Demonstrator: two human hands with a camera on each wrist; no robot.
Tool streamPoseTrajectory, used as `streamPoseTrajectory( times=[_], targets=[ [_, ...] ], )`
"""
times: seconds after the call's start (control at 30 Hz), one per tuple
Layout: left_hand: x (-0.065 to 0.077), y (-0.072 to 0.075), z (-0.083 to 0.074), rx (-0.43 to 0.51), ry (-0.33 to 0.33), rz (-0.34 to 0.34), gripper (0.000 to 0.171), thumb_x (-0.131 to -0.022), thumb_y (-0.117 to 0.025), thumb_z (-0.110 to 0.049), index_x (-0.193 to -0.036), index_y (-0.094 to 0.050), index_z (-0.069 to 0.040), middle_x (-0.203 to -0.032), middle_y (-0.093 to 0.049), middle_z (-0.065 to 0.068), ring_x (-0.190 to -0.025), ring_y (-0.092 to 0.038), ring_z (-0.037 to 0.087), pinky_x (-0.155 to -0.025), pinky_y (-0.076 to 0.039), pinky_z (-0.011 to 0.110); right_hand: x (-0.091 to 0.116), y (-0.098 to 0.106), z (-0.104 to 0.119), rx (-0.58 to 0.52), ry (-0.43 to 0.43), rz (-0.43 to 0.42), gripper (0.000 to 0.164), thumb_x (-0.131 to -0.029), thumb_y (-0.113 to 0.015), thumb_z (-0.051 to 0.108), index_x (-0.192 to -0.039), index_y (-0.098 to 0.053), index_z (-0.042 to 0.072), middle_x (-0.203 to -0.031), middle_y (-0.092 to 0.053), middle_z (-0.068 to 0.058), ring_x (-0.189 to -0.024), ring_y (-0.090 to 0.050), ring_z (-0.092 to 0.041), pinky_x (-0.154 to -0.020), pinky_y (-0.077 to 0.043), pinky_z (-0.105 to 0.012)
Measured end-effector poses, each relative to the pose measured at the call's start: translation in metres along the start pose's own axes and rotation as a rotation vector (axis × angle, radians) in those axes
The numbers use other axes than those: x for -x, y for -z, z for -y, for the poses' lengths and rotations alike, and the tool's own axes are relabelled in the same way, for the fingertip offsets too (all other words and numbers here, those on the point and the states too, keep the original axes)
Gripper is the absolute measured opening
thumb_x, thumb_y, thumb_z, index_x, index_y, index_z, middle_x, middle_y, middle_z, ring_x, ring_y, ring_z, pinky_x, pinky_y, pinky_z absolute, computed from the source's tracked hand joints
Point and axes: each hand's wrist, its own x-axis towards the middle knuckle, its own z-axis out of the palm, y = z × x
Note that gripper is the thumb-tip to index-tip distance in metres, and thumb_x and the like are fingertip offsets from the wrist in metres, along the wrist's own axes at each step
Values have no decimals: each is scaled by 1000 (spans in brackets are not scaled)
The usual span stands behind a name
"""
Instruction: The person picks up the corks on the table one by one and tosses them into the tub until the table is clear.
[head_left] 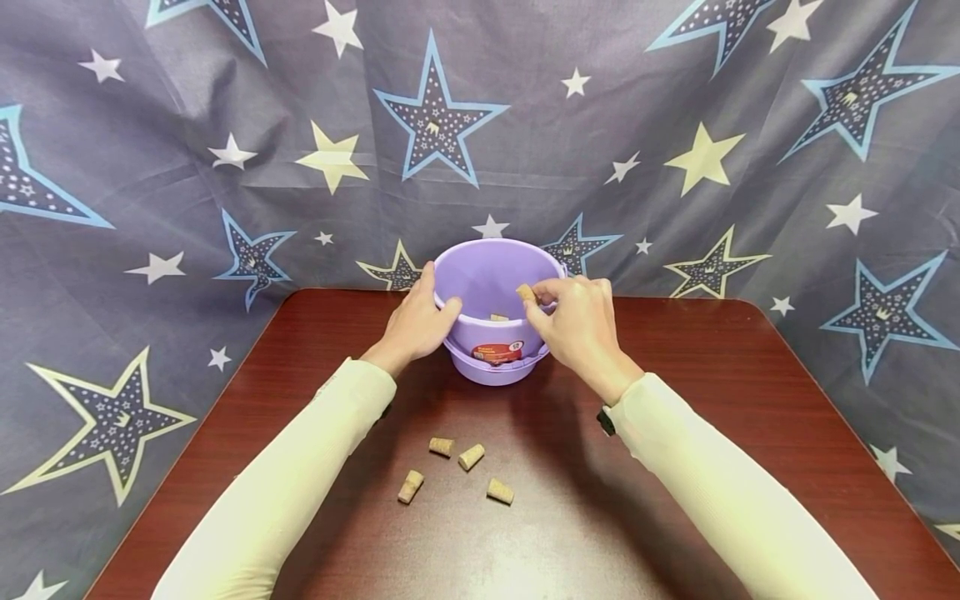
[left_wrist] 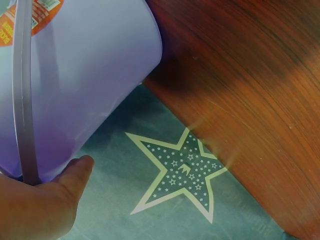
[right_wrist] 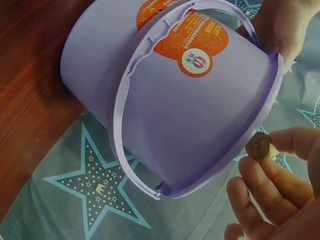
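A purple bucket (head_left: 482, 271) stands at the far side of the table, its handle hanging down across the front. My left hand (head_left: 416, 323) grips its left rim, thumb over the edge and fingers along the outer side. Above the right part of the rim, my right hand (head_left: 579, 323) pinches a cork (head_left: 526, 293) between thumb and fingertips. The right wrist view shows the end of that cork (right_wrist: 258, 146) right at the bucket's edge. Inside the bucket, part of another cork (head_left: 498, 317) shows; the rest of the bottom is hidden by the front wall.
Several corks, among them one (head_left: 471, 457) in the middle and one (head_left: 500, 492) nearer the front, lie scattered on the reddish-brown table (head_left: 720, 433). A grey cloth (head_left: 525, 108) with stars hangs right behind the table and along its sides.
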Motion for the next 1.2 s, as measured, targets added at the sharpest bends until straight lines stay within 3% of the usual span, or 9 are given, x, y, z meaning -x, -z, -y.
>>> streamPoseTrajectory(
  times=[0.67, 1.2],
  targets=[
    [1, 0, -1, -2, -3, 0, 89, -94, -45, -47, -166, -7, -9, -167, -26, 17, -150, -33, 35, -115, -33, 56, -9, -10, 1, 95, -37, 118, 21, -96, -70, 33, -94, -85, 18, -82, -77, 3, -80, -58, -25, -83, -34, -48],
    [0, 0, -1, 0, 4, 3, 90, -94, -45, -47, -166, -6, -9, -167, -25, 16, -150, -32, 34, -115, -33, 56, -14, -14, 0, 145, -81, 203, 21, -91, -74, 33, -100, -84, 16, -86, -77, 0, -88, -59, -28, -87, -33, -48]
  ],
)
